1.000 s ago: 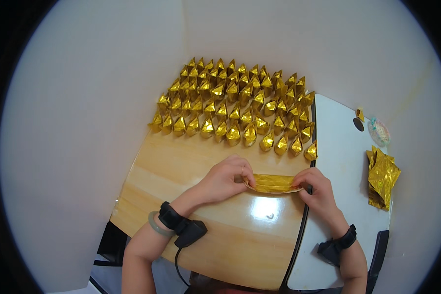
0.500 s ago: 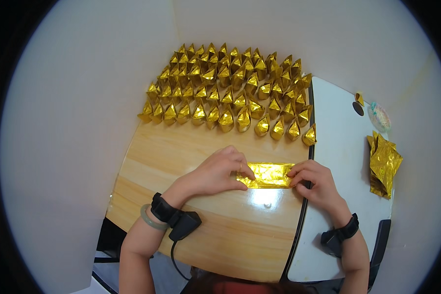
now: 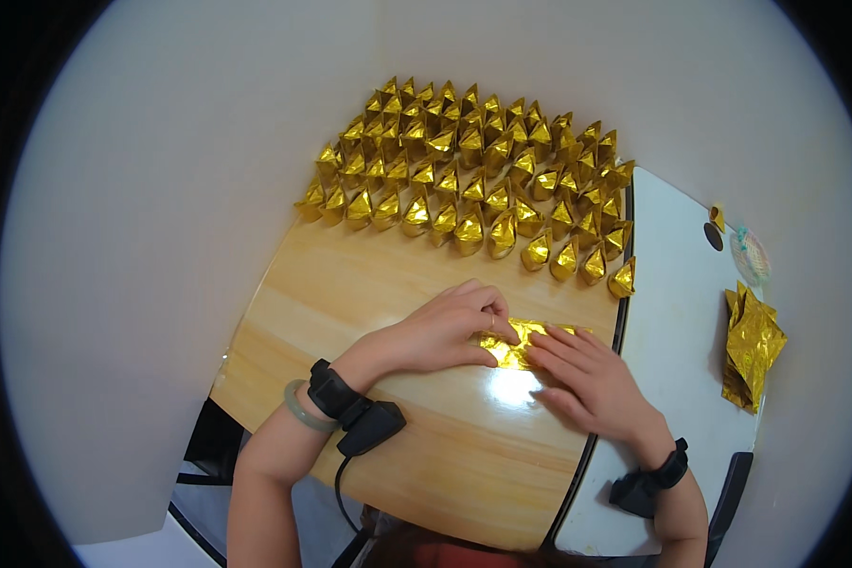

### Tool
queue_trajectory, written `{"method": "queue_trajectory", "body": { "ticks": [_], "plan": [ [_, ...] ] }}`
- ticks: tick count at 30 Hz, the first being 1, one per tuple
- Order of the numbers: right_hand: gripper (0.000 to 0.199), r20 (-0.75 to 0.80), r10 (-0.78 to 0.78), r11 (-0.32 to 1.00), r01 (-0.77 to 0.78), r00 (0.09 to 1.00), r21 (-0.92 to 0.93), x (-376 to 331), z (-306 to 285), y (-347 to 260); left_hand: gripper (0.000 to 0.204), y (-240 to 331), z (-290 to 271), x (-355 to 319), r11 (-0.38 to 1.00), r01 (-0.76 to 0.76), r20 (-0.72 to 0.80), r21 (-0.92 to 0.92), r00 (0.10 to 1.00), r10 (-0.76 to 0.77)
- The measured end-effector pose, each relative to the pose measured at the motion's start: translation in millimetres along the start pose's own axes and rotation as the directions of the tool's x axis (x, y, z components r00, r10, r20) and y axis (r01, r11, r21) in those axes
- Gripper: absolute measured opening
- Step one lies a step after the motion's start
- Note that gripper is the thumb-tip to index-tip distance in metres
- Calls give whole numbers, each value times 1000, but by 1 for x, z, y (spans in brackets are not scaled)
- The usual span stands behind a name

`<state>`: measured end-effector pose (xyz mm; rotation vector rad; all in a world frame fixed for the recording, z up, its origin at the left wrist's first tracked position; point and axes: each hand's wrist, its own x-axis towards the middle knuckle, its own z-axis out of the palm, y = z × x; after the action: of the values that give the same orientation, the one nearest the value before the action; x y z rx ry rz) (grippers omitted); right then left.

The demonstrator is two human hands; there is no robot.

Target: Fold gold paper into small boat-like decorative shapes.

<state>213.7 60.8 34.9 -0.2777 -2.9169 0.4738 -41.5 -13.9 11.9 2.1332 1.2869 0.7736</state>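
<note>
A folded strip of shiny gold foil paper (image 3: pixel 513 359) lies flat on the wooden table, its long side running left to right. My left hand (image 3: pixel 440 331) has its fingers curled onto the strip's left end, thumb at the lower edge and forefinger on top. Over the right part of the strip, my right hand (image 3: pixel 592 383) rests with fingers stretched out and the thumb apart, hiding much of that end. Beyond both hands stand several rows of folded gold paper ingots (image 3: pixel 469 234) with pointed tips.
A white table (image 3: pixel 672 293) adjoins the wooden table (image 3: pixel 445 431) on the right. It holds a stack of gold foil sheets (image 3: pixel 754 350), a dark disc (image 3: pixel 713 237), a small gold piece (image 3: pixel 718 218) and a pale round item (image 3: pixel 751 254). Walls stand behind and at both sides.
My right hand has let go of the strip's right end and moved left, flattening its fingers over the foil. My left hand keeps its hold. The whole view has shifted slightly.
</note>
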Motion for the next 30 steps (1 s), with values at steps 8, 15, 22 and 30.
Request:
{"method": "queue_trajectory", "body": {
  "ticks": [8,15,22,30],
  "plan": [
    [53,-8,159,976,-159,987,-151,-6,6,7,42,1,-5,-1,996,23,30,89,999,-26],
    [50,-153,116,980,-138,981,-146,-6,-3,6,37,1,-10,-5,992,56,48,111,997,-62],
    [27,-183,131,973,-91,974,211,-15,6,20,29,8,-5,-2,982,6,-26,189,1000,-1],
    [33,-188,119,959,-63,975,278,-9,6,11,20,17,23,10,993,-14,-48,-118,999,8]
  ]
}}
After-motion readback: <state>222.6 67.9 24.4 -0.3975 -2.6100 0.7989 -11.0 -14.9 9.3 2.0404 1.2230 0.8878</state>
